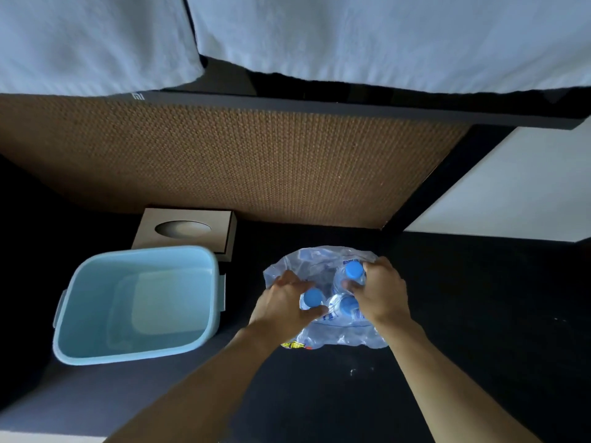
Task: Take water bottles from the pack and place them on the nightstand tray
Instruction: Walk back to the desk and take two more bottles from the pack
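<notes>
A torn clear plastic pack (323, 260) of water bottles stands on a dark surface, low in the middle of the head view. Three blue caps show. My left hand (284, 306) is closed around the neck of the near-left bottle (312, 298). My right hand (380, 290) grips the far-right bottle (353, 271) just under its cap. A third bottle (348, 306) stands between my hands, untouched. No nightstand tray is in view.
A pale blue plastic bin (137, 302) sits left of the pack. Behind it lies a brown tissue box (185, 230). A woven brown panel (240, 161) rises behind, with a black screen edge (319, 107) and white cloth (351, 36) above.
</notes>
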### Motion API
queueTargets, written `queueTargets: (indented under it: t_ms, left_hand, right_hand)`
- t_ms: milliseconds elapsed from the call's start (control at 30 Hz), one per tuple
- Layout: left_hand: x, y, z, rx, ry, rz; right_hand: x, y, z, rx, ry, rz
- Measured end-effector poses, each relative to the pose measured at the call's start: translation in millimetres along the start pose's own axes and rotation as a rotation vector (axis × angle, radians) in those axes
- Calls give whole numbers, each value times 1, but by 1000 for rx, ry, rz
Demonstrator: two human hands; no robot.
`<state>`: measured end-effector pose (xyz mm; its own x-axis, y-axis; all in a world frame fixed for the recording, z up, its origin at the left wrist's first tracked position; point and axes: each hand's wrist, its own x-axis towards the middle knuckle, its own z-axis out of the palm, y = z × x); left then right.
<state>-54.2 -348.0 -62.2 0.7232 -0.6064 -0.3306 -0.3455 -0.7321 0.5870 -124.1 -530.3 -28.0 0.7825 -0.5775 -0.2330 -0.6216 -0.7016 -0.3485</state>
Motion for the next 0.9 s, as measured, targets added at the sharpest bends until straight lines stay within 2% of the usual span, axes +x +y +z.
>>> queueTargets:
  t_ms: [167, 267, 333, 500, 600, 767, 900]
  left_hand:
    - [-14, 15, -16, -99, 211, 109]
    - [-19, 42, -44, -224, 340, 234]
    - [-22, 69, -71, -331, 356, 309]
    - [-28, 169, -145, -527, 291, 526]
    - [-42, 240, -183, -584, 182, 661]
    - [-111, 360, -219, -587, -75, 894]
    - [-204, 456, -214, -609, -269, 1106]
  right_hand:
    - [-19, 13, -18, 246, 201, -134]
    - [-30, 12, -42, 368, 357, -190]
    - [-36, 9, -68, 476, 436, -227]
    - [-62, -5, -151, 815, 562, -247]
    - [-93, -13, -210, 929, 634, -241]
    - [-193, -1, -329, 950, 909, -181]
    - [-330, 24, -412, 905, 1186, -88]
